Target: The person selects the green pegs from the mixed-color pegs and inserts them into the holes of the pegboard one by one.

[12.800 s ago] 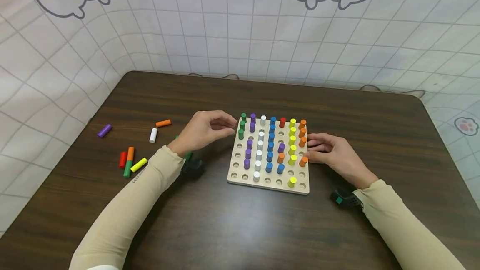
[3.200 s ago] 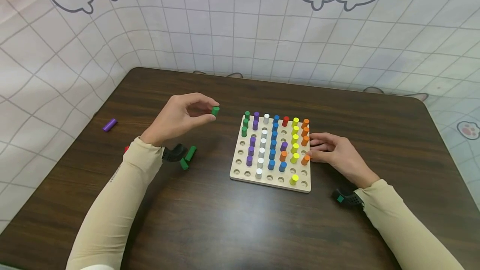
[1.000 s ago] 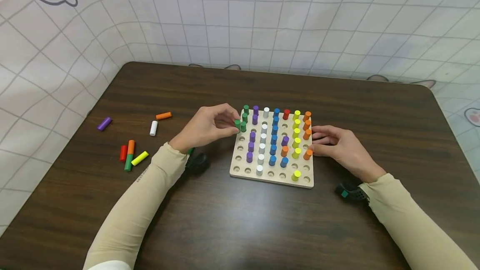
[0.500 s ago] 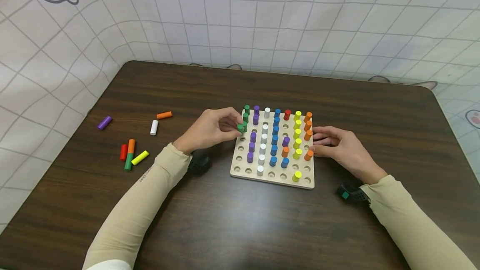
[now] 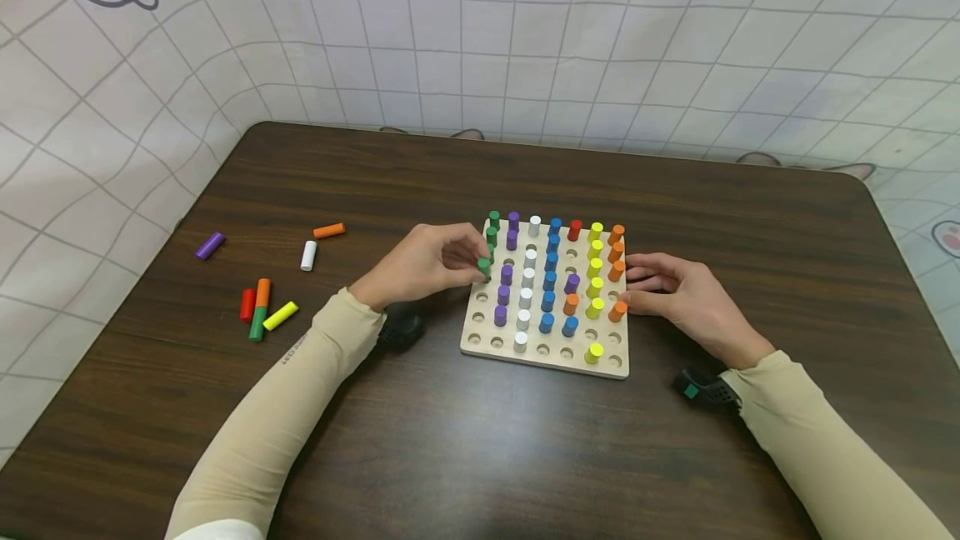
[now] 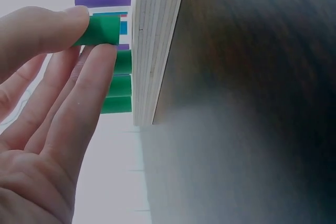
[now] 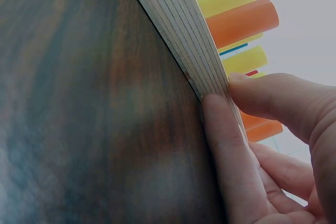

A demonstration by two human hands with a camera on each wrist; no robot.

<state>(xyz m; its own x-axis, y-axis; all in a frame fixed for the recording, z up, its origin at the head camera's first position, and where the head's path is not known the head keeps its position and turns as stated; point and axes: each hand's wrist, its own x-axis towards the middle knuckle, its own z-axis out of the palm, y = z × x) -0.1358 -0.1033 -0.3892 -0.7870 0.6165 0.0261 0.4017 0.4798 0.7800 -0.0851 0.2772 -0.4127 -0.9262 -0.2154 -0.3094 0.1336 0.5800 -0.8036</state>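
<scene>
A wooden pegboard (image 5: pixel 510 357) lies on the table, with coloured pegs upright in columns. My left hand (image 5: pixel 427 267) pinches a green peg (image 5: pixel 483 266) between thumb and fingertips at the board's left column. In the left wrist view that green peg (image 6: pixel 102 30) points at the board, with a small gap between its end and the surface. Green pegs (image 6: pixel 122 85) stand in the same column beyond it. My right hand (image 5: pixel 686 305) grips the board's right edge, the thumb (image 7: pixel 262 93) at the upper edge and a finger (image 7: pixel 223 129) against the side.
Left of the board lie loose pegs: purple (image 5: pixel 210 246), orange (image 5: pixel 329 231), white (image 5: pixel 308 256), red (image 5: pixel 247 305), yellow (image 5: pixel 281 316), and an orange peg (image 5: pixel 262 292) end to end with a green one (image 5: pixel 257 325). A gridded cloth (image 5: pixel 487 40) rises behind the table.
The left hand picked up a green peg from the table and brought it right to the board. Over the last second it shifted slightly towards me along the left column. The right hand stays put.
</scene>
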